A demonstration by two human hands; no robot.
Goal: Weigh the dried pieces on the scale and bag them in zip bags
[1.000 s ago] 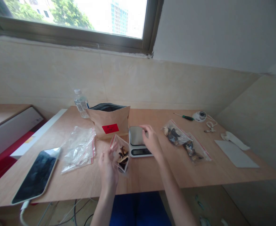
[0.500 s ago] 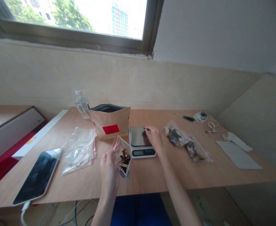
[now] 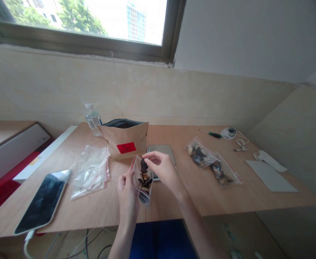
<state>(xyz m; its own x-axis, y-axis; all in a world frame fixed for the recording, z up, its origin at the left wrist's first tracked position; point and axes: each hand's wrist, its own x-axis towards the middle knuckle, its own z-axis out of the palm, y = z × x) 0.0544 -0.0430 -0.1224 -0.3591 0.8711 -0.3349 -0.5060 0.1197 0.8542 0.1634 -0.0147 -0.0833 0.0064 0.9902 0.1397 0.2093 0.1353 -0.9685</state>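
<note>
Head view: right hand (image 3: 161, 171) has come off the steel-topped white scale (image 3: 161, 148) and is now over the mouth of the clear zip bag with red edging (image 3: 136, 169), thumb and fingertips pinched narrow on a dark, shrivelled piece (image 3: 144, 165). Half a second ago it was at the plate. So the work has shifted from scale to bag; I'd call it mid-transfer, piece not yet released. Left hand (image 3: 128, 189) grips the bag's left edge, fingers closed on the plastic, mouth held open, brown-and-black dried pieces (image 3: 146, 182) inside. Bag sits just in front of the brown paper pouch with a red label (image 3: 138, 135).

Hard to make out: right hand covers most of the scale's front, so no reading; also can't see whether anything is left on the covered part of the plate. Pouch interior is dark, contents unknown. Bag bottom is blurred. Both forearms cut off at the lower edge.
</note>
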